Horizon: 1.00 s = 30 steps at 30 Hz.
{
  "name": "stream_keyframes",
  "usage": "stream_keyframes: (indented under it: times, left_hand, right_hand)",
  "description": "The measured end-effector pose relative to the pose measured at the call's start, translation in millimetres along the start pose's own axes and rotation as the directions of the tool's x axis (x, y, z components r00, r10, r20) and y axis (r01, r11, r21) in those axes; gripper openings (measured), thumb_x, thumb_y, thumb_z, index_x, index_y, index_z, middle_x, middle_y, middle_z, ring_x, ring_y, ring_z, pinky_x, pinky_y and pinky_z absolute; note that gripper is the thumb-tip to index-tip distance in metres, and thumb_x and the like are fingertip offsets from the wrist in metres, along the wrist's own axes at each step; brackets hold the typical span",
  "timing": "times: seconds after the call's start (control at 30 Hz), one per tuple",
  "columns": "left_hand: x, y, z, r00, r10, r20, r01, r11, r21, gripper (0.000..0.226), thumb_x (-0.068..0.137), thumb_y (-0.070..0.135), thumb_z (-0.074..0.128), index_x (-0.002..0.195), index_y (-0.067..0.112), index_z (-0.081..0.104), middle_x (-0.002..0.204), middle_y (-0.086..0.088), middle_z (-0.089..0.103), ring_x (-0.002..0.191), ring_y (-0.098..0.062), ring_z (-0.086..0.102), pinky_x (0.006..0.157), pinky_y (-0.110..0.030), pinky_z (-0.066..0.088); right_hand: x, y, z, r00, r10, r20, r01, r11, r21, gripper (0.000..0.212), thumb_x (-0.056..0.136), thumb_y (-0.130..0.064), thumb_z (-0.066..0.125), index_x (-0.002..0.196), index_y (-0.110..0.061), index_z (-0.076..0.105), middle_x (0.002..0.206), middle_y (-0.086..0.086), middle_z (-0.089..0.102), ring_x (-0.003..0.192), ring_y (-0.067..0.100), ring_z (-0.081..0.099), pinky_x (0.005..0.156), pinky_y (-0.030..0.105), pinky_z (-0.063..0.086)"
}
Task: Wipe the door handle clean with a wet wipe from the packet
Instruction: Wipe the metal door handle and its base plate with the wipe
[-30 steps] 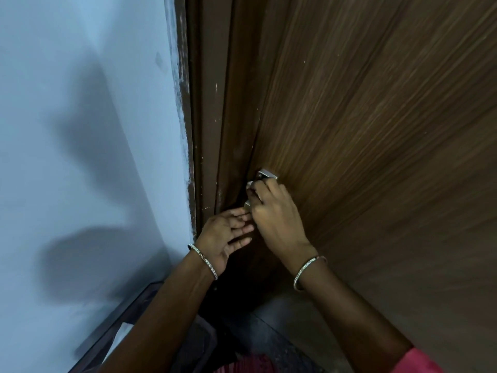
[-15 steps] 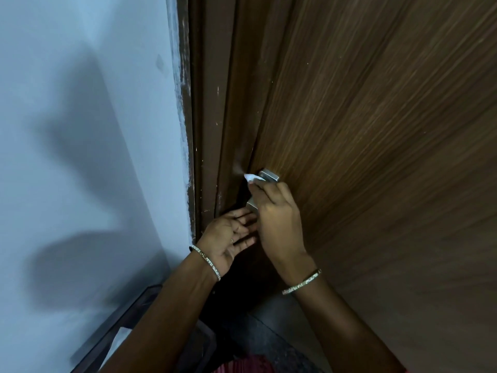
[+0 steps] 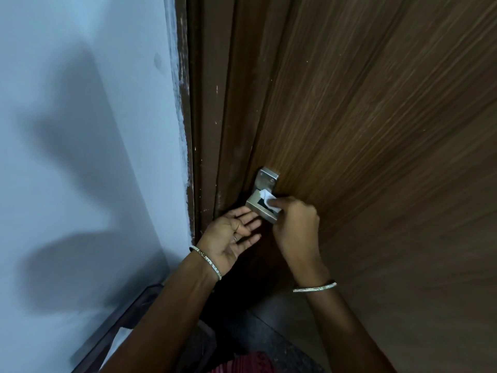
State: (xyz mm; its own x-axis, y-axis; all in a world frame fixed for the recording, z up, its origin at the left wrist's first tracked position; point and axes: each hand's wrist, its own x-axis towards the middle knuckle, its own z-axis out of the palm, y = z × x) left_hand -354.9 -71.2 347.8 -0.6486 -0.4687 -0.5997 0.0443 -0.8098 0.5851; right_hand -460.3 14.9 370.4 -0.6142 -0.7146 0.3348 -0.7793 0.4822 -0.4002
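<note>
A square steel door handle [image 3: 259, 205] is fixed by a screwed plate to the brown wooden door [image 3: 376, 130] near its left edge. My right hand [image 3: 294, 224] pinches a small white wet wipe [image 3: 267, 196] and presses it onto the top of the handle next to the door face. My left hand [image 3: 232, 235] is held palm up, fingers spread, just below and left of the handle, holding nothing. The wipe packet is not clearly in view.
The dark door frame [image 3: 209, 130] runs down beside a pale blue wall [image 3: 80, 130] on the left. A dark piece of furniture [image 3: 115, 332] with something white on it sits at the lower left. Dark floor [image 3: 269, 332] lies below.
My right hand has slid down and to the right of the handle, uncovering the steel plate and bar. The wipe now sits on the handle's upper part. My left hand has barely moved.
</note>
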Motion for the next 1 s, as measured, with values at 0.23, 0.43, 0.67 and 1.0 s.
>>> stream_keyframes:
  times: [0.23, 0.43, 0.67, 1.0]
  left_hand:
    - [-2, 1, -3, 1.000, 0.011, 0.007, -0.012, 0.998, 0.056, 0.063, 0.079, -0.021, 0.031, 0.125, 0.012, 0.058, 0.128, -0.004, 0.064, 0.114, -0.019, 0.059, 0.078, -0.032, 0.052]
    - [-1, 2, -4, 0.999, 0.039, 0.005, -0.039, 0.991, 0.129, 0.059, 0.080, -0.018, 0.034, 0.122, 0.014, 0.060, 0.128, -0.002, 0.064, 0.113, -0.017, 0.060, 0.082, -0.032, 0.052]
    - [2, 3, -8, 0.998, 0.057, 0.004, -0.057, 0.976, 0.208, 0.058, 0.080, -0.019, 0.035, 0.119, 0.015, 0.062, 0.127, -0.002, 0.065, 0.111, -0.016, 0.061, 0.073, -0.030, 0.052]
    - [-1, 7, -13, 0.992, 0.128, -0.003, -0.114, 0.894, 0.433, 0.048, 0.091, -0.006, 0.038, 0.127, 0.016, 0.060, 0.115, 0.000, 0.067, 0.093, -0.014, 0.064, 0.074, -0.031, 0.049]
  right_hand:
    - [4, -5, 0, 0.984, -0.176, -0.002, 0.170, 0.949, 0.264, 0.047, 0.078, 0.014, 0.052, 0.108, -0.014, 0.075, 0.107, 0.002, 0.070, 0.100, 0.015, 0.067, 0.089, 0.026, 0.053]
    - [-11, 17, -1, 0.961, -0.273, 0.046, 0.248, 0.922, 0.297, 0.050, 0.076, 0.014, 0.054, 0.113, -0.014, 0.074, 0.115, 0.000, 0.068, 0.110, 0.011, 0.064, 0.096, 0.031, 0.053]
    - [-32, 32, -12, 0.980, -0.183, -0.075, 0.198, 0.919, 0.341, 0.020, 0.077, -0.004, 0.069, 0.093, -0.009, 0.079, 0.101, 0.000, 0.074, 0.099, 0.007, 0.069, 0.090, 0.027, 0.055]
    - [-5, -24, 21, 0.998, -0.050, -0.024, 0.052, 0.997, 0.063, 0.028, 0.083, -0.012, 0.072, 0.109, -0.021, 0.069, 0.108, 0.002, 0.062, 0.092, 0.023, 0.067, 0.077, 0.037, 0.057]
